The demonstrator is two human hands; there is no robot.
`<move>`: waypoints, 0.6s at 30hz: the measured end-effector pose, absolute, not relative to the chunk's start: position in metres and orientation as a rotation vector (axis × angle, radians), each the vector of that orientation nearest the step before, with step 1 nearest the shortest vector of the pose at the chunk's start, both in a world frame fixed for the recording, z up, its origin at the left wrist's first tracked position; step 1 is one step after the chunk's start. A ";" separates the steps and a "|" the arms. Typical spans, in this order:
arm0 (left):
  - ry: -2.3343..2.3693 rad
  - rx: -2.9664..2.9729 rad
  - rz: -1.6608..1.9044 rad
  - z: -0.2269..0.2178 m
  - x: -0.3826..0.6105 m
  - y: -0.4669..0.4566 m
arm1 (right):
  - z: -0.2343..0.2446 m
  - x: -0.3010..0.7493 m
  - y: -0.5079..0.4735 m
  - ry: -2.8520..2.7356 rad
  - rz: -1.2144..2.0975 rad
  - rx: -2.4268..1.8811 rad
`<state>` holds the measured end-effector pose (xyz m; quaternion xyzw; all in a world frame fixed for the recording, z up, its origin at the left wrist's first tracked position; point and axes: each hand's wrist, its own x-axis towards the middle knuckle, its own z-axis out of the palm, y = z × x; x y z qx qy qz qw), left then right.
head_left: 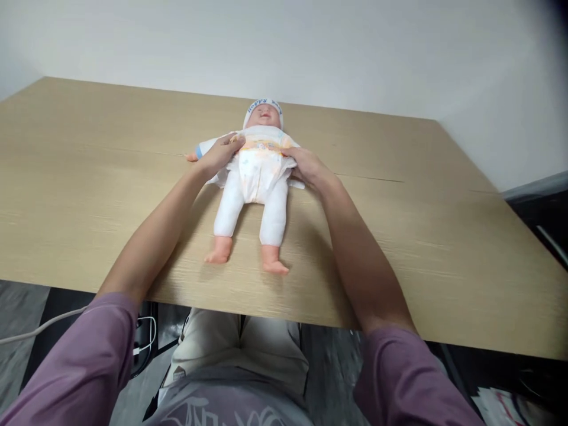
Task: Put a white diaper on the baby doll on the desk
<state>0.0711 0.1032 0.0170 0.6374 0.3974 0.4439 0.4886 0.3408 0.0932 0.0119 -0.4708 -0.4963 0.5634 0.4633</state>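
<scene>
A baby doll in white clothes and a white cap lies on its back on the wooden table, feet toward me. A white diaper with a coloured waistband wraps its hips. My left hand rests on the doll's left side at the waistband, fingers curled onto the diaper's edge. My right hand presses the diaper's other side, fingers together on its tab. Both hands grip the diaper at the doll's waist.
The table's near edge runs just above my lap. A white cable hangs below the table at the left. A white wall stands behind the table. Dark objects sit beyond the right edge.
</scene>
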 end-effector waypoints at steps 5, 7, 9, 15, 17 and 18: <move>0.838 1.487 0.930 0.019 0.061 0.098 | 0.021 0.354 0.079 -1.279 1.538 -1.063; 0.816 1.484 0.882 0.020 0.057 0.096 | 0.023 0.358 0.073 -1.323 1.555 -1.065; 0.805 1.475 0.818 0.021 0.053 0.095 | 0.024 0.362 0.068 -1.372 1.581 -1.066; 0.843 1.410 0.717 0.027 0.048 0.096 | 0.037 0.376 0.066 -1.553 1.499 -1.209; 0.880 1.396 0.722 0.029 0.048 0.096 | 0.046 0.385 0.067 -1.752 1.271 -1.318; 0.899 1.391 0.721 0.031 0.048 0.096 | 0.051 0.389 0.066 -1.848 1.086 -1.388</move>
